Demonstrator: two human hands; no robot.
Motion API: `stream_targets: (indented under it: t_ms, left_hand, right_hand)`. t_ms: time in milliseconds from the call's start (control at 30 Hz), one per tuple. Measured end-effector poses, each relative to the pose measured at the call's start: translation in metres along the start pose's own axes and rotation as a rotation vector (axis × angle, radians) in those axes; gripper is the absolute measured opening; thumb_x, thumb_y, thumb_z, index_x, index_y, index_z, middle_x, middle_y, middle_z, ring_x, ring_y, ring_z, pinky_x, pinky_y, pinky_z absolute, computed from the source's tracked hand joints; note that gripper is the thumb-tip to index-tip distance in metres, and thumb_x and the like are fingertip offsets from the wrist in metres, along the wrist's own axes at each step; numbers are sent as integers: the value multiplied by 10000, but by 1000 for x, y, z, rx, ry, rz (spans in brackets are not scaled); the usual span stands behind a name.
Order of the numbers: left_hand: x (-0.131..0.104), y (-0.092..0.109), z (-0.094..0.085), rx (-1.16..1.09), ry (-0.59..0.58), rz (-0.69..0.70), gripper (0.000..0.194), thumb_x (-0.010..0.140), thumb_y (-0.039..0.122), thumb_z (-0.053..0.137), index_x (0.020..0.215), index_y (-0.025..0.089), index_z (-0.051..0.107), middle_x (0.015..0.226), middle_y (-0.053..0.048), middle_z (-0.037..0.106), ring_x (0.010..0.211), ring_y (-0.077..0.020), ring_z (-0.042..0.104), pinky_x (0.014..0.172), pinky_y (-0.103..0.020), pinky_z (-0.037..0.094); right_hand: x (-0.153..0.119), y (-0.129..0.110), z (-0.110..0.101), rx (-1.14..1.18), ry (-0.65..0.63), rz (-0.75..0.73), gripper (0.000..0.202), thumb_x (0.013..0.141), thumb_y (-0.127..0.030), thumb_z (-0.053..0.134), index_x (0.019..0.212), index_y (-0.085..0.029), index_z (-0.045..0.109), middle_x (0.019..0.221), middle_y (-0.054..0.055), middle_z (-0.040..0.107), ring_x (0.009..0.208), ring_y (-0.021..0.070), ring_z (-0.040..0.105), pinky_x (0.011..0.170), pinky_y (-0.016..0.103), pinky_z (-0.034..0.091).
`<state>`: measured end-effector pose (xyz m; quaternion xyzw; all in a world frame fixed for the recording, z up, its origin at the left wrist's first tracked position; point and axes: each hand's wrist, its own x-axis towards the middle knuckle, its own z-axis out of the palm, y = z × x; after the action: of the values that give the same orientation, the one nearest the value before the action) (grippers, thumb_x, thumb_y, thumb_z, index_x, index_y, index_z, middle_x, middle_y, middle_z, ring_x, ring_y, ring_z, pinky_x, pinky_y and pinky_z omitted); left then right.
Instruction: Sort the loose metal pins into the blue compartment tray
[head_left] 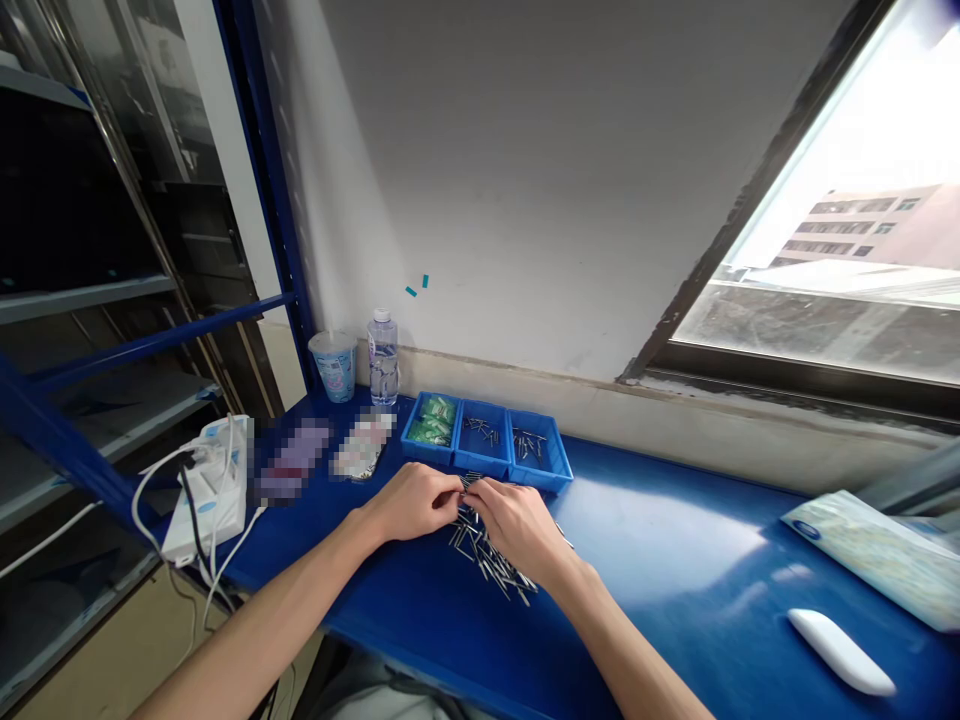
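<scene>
My left hand (421, 500) and my right hand (514, 515) meet at the fingertips just in front of the blue bins. Both are pinched closed; what they hold between the fingertips is too small to make out. Under and beside my right hand lies a loose pile of thin metal pins (491, 562) on the blue table (420, 620). Behind the hands, three blue bins stand in a row. The left bin (431, 452) holds green-and-white packets (433, 420). Some metal pieces lie in the middle bin (480, 462) and in the right bin (541, 474).
A lidded cup (334, 368) and a water bottle (383, 362) stand at the back left. Two blurred flat items lie before them, near a white power strip (217, 490) with cables. On the right are a soft pack (877, 550) and a white rounded object (840, 652).
</scene>
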<state>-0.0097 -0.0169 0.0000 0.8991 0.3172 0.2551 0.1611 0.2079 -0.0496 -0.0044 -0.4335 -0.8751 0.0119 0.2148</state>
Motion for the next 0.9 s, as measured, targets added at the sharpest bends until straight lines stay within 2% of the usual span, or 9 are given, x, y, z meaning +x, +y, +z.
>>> stream_targets:
  t_ms: [100, 233, 367, 500, 633, 733, 900]
  left_hand:
    - [1, 1, 0, 2, -2, -5, 187, 913, 127, 578, 741, 194, 602, 649, 25, 620, 581, -131, 551, 596, -249, 318]
    - [1, 1, 0, 4, -2, 0, 192, 911, 109, 567, 746, 195, 614, 652, 22, 626, 583, -135, 561, 599, -249, 321]
    - [1, 0, 1, 1, 5, 9, 204, 908, 121, 581, 717, 192, 576, 635, 24, 611, 565, -133, 544, 588, -253, 311]
    - [0, -1, 2, 4, -2, 12, 209, 911, 110, 578, 719, 193, 585, 639, 25, 611, 568, -132, 547, 589, -258, 321]
    - [0, -1, 2, 12, 7, 13, 205, 909, 111, 589, 721, 193, 579, 638, 27, 605, 569, -132, 554, 582, -264, 317]
    - [0, -1, 3, 10, 7, 16, 216, 908, 106, 583, 712, 193, 565, 630, 29, 599, 565, -130, 548, 585, -263, 318]
    - [1, 0, 2, -5, -6, 10, 219, 915, 113, 582, 712, 194, 571, 634, 24, 608, 567, -133, 553, 578, -258, 333]
  right_hand:
    - [0, 1, 1, 25, -1, -3, 128, 1115, -227, 455, 1043, -209, 559, 894, 27, 727, 730, 180, 694, 598, 270, 336]
    - [0, 1, 1, -10, 9, -6, 193, 1116, -207, 431, 959, -213, 543, 844, 25, 702, 698, 178, 679, 582, 278, 309]
    - [1, 0, 1, 20, 15, -15, 121, 1105, -198, 462, 1013, -213, 539, 879, 24, 717, 706, 178, 687, 584, 274, 313]
    - [0, 0, 2, -4, 3, -9, 187, 1107, -187, 436, 949, -219, 532, 842, 23, 704, 695, 177, 682, 578, 275, 302]
    - [0, 1, 1, 27, 0, -6, 113, 1100, -194, 463, 1019, -216, 539, 885, 26, 726, 719, 180, 695, 589, 273, 322]
    - [0, 0, 0, 6, -3, -19, 187, 1109, -179, 425, 964, -214, 538, 851, 24, 704, 712, 180, 688, 588, 279, 319]
    - [0, 0, 0, 10, 12, -26, 168, 1122, -235, 430, 1029, -211, 568, 905, 30, 699, 680, 168, 647, 573, 281, 313]
